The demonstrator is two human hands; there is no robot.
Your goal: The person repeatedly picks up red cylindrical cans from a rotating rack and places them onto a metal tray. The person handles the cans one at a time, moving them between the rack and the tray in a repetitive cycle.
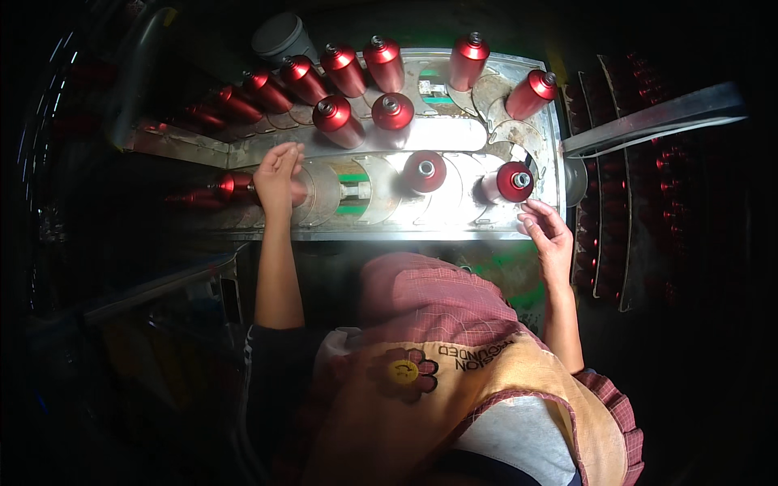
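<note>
Red metallic bottles with narrow necks stand on a metal conveyor with crescent-shaped plates (381,190). My left hand (277,174) is over its near lane at the left, fingers loosely bent, with nothing visible in them. A red bottle (298,193) shows partly behind that wrist, and another red bottle (233,187) is just left of it. At the near right, my right hand (549,233) is open, thumb and fingers apart. Its fingertips are close to a red bottle (512,183); whether they touch it I cannot tell. Between my hands stands another bottle (425,172).
Several red bottles (344,71) line the far lane, curving round to a bottle (531,95) at the right bend. A white bucket (280,37) sits behind. A metal bar (652,123) juts out at right, near racks of red items (616,194).
</note>
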